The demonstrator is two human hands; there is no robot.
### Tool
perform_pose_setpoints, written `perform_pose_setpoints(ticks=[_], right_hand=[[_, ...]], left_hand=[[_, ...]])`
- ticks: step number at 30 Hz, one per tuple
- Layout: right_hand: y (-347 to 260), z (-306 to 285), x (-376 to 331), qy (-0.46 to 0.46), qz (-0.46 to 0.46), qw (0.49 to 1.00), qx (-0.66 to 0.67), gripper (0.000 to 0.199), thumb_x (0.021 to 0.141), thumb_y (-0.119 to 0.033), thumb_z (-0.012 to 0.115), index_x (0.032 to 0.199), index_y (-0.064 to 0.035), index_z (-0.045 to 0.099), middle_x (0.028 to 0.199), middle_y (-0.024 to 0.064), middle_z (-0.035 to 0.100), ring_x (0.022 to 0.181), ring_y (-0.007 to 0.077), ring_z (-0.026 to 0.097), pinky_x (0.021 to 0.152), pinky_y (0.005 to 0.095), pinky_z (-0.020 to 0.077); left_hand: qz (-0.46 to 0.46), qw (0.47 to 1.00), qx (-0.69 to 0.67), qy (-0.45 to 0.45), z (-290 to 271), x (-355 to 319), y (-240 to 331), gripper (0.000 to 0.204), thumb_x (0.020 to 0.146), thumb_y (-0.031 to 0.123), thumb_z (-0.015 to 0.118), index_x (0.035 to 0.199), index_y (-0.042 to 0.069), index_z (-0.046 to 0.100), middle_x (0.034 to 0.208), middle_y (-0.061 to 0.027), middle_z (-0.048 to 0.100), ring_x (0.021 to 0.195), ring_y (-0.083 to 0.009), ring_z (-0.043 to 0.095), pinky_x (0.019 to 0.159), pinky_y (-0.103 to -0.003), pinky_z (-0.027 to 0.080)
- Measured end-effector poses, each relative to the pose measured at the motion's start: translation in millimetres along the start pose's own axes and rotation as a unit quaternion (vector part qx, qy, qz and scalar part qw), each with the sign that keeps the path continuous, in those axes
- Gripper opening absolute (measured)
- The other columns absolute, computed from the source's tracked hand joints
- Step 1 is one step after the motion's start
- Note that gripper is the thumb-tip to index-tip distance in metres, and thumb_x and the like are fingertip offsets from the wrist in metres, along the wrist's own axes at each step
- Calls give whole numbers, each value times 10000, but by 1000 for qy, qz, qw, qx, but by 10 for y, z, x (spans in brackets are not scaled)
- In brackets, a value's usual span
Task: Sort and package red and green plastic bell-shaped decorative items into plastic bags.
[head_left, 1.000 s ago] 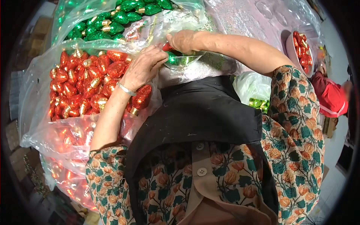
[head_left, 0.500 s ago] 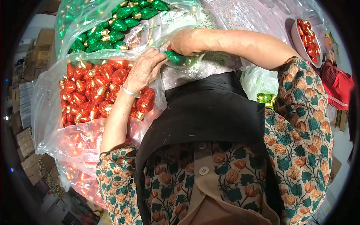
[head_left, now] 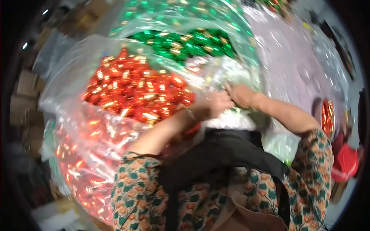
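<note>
My two hands meet over a bright, blurred patch of clear plastic and pale cloth in front of my apron. My left hand (head_left: 216, 104) is closed, its fingers curled toward the right one. Close beside it, my right hand (head_left: 243, 96) is also closed with its fingertips pinched together. Motion blur hides what either hand holds. To the left of them lies a heap of glittery red bulb ornaments (head_left: 131, 90) with gold caps, in an opened clear plastic bag (head_left: 63, 90). Beyond is a heap of glittery green bulb ornaments (head_left: 189, 46) in another plastic bag (head_left: 169, 25).
A pale pink plastic-covered surface (head_left: 287, 57) stretches away to the right. On its right side sits a bowl holding red ornaments (head_left: 327, 117), near a red cloth item (head_left: 345, 163). A translucent bag (head_left: 281, 144) lies by my right elbow. Cardboard boxes (head_left: 27, 88) stand at far left.
The view has swung, so both heaps and my hands appear further right and blurred. My hands remain close together. The green ornament seen beside them before can no longer be made out.
</note>
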State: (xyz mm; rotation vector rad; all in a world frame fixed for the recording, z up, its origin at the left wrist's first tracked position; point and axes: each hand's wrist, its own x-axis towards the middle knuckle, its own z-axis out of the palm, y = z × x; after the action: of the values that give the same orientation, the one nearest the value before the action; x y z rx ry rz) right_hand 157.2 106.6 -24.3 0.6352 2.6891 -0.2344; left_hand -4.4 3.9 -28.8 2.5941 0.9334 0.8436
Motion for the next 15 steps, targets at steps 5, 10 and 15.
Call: perform_pose_setpoints(ticks=[5,10,15], right_hand=[[-24,-39,142,-90,-164,961,-202,276,776,-163,536,991,-6,612,912,174,626,844,276,612,734,372,480],[56,96,164,-79,-211,944,-239,259,760,-179,548,905,17,636,906,152,640,807,249,620,685,338,485],[-46,-209,-5,-79,-167,955,-231,234,765,-151,529,912,-4,638,921,168,629,748,253,632,608,340,490]], left_hand=[[-43,999,-1,25,82,-97,106,243,697,89,553,940,90,547,1075,-98,508,1087,-287,453,833,-393,370],[-54,998,36,18,174,-87,179,135,744,92,540,878,83,522,1036,-89,510,1012,-261,484,805,-386,386],[-59,997,23,49,274,-127,38,130,730,102,543,855,84,512,959,-84,504,946,-254,493,771,-364,394]])
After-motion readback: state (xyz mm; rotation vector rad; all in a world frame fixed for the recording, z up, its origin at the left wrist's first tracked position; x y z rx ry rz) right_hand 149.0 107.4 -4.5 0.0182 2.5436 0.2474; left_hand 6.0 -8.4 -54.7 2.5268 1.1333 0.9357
